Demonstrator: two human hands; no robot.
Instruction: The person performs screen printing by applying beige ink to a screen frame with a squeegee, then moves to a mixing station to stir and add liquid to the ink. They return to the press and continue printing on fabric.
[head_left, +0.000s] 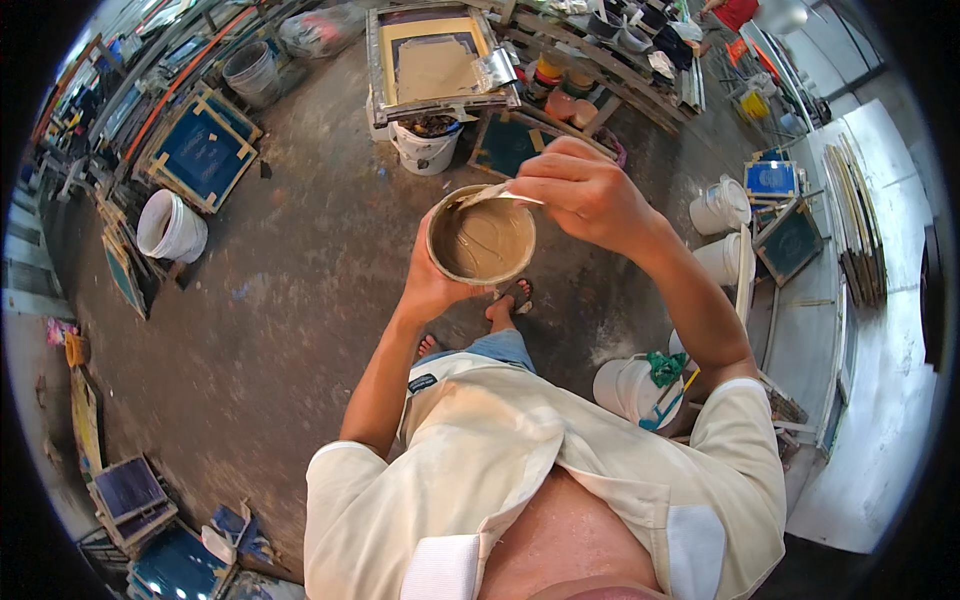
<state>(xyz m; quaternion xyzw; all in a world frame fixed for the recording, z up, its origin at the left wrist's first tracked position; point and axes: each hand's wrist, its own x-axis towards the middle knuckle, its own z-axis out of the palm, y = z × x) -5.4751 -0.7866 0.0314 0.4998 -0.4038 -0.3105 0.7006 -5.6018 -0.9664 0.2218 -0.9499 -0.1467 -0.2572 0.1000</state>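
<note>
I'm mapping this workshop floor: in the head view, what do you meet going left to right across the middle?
White bucket on its side → left hand → round tub of tan paste → right hand → upright white bucket → blue framed screen.

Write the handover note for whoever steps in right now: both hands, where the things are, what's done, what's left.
Left hand: holds the round tub of tan paste from below and behind, at chest height over the floor.
Right hand: grips a flat scraper, its blade resting across the tub's far rim.
Things: framed screen lies on a white bucket straight ahead; more white buckets and blue screens stand around on the concrete floor.
Done: paste in the tub looks smooth and smeared up the wall.
Left: paste is all in the tub; none shows as a fresh bead on the screen ahead.
</note>
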